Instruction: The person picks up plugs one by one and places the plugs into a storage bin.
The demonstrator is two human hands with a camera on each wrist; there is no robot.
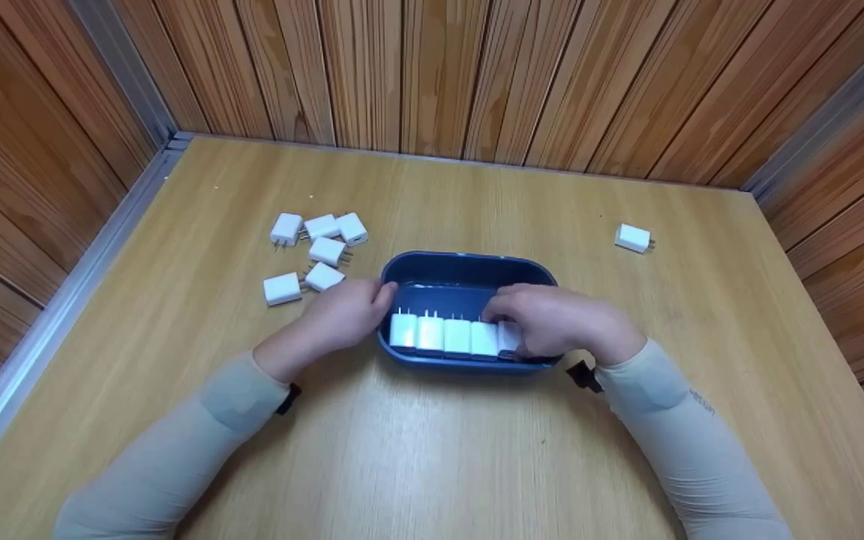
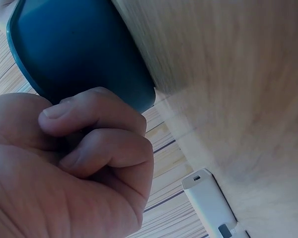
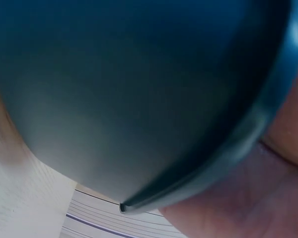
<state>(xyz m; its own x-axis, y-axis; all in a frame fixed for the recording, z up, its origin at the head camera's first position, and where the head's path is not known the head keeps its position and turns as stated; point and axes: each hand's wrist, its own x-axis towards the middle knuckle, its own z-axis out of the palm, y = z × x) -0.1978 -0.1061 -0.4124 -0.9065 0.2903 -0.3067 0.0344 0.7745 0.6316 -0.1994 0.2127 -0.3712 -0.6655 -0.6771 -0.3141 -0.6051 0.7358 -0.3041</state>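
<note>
Basically, a glossy dark-blue, round-cornered oblong box (image 1: 443, 296) sits approx. mid-table, its long sides running roughly parallel to the far edge of the pale wood-grain table (image 1: 447, 450). Inside, 5 white blocky plug adapters w/ metal prongs (image 1: 430, 334) stand in a row along the box's near wall; prongs on the first 4 point twd the table's far edge.

L hand (image 1: 343, 315) is at the box's left end: grip narrow, thumb over the rim, fingers curled, holding the box there. R hand (image 1: 552, 319) reaches in over the box's right end, grip narrow too, thumb & fingers pinching the last white adapter (image 1: 507, 337) at the right end of the row, which is partly hidden by the hand. R wrist view shows mostly the box's outer side, so fingertips can't be seen there.

Six loose white adapters (image 1: 328, 251) lie in a cluster b/w the box and the table's left edge, twd the far left corner; the nearest are just beside L hand. One lone white adapter (image 1: 634, 238) lies well apart, nr the far right corner, prongs twd the right edge.

Pale long sleeves (image 1: 672, 420) cover both arms; brown wood-plank walls (image 1: 439, 75) rise behind the far edge & at both sides.
</note>
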